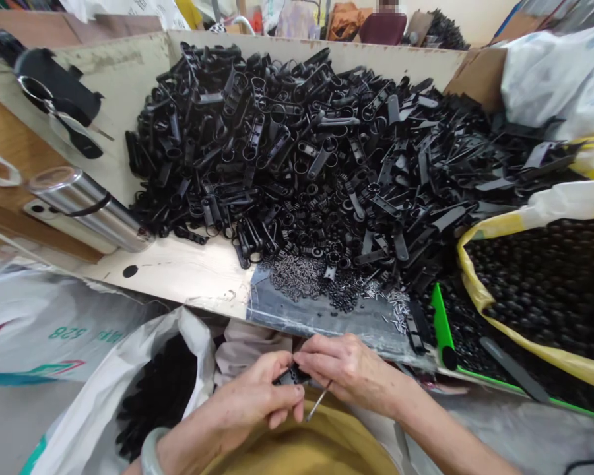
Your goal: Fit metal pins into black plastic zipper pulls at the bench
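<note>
Close to my body, below the table's front edge, my left hand (260, 399) grips a small black plastic part (291, 376) between thumb and fingers. My right hand (346, 366) meets it from the other side, its fingertips pinched at the part's upper end. A thin metal rod (319, 401) sticks out from under the right hand's curled fingers, pointing down and left; the hand hides its other end. Whether the right fingertips also hold a tiny piece cannot be made out.
Black plastic parts (257, 132) are heaped across the table, with small metal pins (297, 277) in front. A steel flask (96, 208) leans at left. An open white sack (198, 336) stands lower left. Right are a green-edged tray (441, 323) and a yellow-rimmed bag (468, 264). Another person (383, 28) is behind.
</note>
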Action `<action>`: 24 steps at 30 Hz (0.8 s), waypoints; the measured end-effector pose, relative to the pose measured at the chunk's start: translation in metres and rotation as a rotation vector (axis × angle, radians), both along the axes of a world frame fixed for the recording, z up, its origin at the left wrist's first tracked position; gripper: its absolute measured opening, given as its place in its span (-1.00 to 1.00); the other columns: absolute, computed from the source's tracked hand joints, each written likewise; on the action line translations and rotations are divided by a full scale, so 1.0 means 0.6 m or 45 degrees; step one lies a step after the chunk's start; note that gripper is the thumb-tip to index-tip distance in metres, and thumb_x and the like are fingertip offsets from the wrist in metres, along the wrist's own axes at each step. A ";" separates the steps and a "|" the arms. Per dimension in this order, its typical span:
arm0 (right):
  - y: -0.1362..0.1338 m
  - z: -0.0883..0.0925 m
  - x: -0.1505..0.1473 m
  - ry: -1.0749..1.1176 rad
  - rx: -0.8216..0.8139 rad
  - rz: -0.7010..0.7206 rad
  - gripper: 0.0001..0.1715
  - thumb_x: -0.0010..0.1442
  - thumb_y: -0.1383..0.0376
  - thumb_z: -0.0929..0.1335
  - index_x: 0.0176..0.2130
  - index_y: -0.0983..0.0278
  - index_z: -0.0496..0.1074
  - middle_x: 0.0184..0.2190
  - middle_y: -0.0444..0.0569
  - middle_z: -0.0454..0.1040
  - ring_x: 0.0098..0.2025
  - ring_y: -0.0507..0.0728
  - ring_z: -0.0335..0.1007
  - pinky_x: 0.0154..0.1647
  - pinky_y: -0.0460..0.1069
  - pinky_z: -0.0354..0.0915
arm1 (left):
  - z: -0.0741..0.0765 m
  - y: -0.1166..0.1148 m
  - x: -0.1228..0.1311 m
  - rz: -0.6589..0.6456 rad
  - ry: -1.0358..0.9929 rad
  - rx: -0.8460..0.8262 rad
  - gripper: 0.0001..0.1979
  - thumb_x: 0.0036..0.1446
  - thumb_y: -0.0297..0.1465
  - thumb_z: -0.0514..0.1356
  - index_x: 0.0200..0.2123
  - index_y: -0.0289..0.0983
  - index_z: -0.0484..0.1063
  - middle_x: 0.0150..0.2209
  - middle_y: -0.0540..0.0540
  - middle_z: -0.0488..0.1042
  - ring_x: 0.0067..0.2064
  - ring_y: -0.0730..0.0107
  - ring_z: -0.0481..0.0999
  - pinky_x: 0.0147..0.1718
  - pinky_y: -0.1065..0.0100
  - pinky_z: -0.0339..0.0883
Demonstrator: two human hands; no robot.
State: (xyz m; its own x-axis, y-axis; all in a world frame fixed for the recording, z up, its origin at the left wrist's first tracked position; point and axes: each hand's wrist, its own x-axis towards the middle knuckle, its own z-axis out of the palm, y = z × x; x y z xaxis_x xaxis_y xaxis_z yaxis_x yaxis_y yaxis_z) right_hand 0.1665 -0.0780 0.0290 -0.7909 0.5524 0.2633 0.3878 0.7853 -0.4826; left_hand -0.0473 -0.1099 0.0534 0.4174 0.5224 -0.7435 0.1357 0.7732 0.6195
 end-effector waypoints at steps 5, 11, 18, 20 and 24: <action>-0.010 -0.008 -0.007 0.077 0.006 -0.071 -0.72 0.50 0.38 0.23 -0.04 0.33 0.53 -0.22 0.02 0.61 -0.36 0.06 0.54 -0.45 -0.09 0.37 | 0.006 -0.003 0.003 -0.015 0.037 0.062 -0.49 -0.04 -0.32 0.25 0.02 -0.34 0.38 -0.44 0.02 0.53 -0.57 0.58 0.18 -0.49 0.41 0.00; -0.017 0.002 0.013 0.306 -0.023 -0.297 -0.73 0.51 0.28 0.27 0.10 0.24 0.48 -0.12 0.04 0.60 -0.25 0.09 0.59 -0.32 -0.07 0.45 | -0.021 0.012 -0.016 -0.032 0.219 0.556 -0.74 0.08 -0.33 0.23 -0.11 -0.17 0.46 -0.27 -0.02 0.58 -0.25 0.28 0.53 -0.29 0.38 0.34; 0.014 -0.027 0.036 0.186 -0.071 -0.802 -0.76 0.49 0.29 0.25 -0.12 0.21 0.50 -0.22 -0.01 0.52 -0.31 0.10 0.55 -0.33 -0.06 0.40 | -0.051 0.100 -0.023 -0.056 1.144 1.313 -0.77 0.29 -0.23 0.14 -0.37 -0.17 0.47 -0.51 0.02 0.52 -0.44 0.28 0.52 -0.41 0.38 0.24; 0.021 -0.035 0.023 0.043 -0.021 -0.801 -0.75 0.49 0.31 0.24 -0.14 0.22 0.50 -0.22 -0.01 0.51 -0.33 0.10 0.55 -0.35 -0.06 0.38 | -0.056 0.114 -0.004 -0.147 1.214 1.414 -0.78 0.29 -0.27 0.14 -0.35 -0.17 0.52 -0.49 -0.04 0.56 -0.42 0.21 0.55 -0.40 0.33 0.24; 0.026 -0.044 0.000 -0.122 0.008 -0.841 -0.82 0.42 0.38 0.30 -0.16 0.21 0.50 -0.23 -0.05 0.51 -0.33 0.10 0.55 -0.38 -0.08 0.32 | -0.069 0.123 0.023 -0.176 1.227 1.502 -0.83 0.25 -0.38 0.16 -0.22 -0.18 0.58 -0.39 -0.14 0.65 -0.33 0.07 0.60 -0.31 0.26 0.27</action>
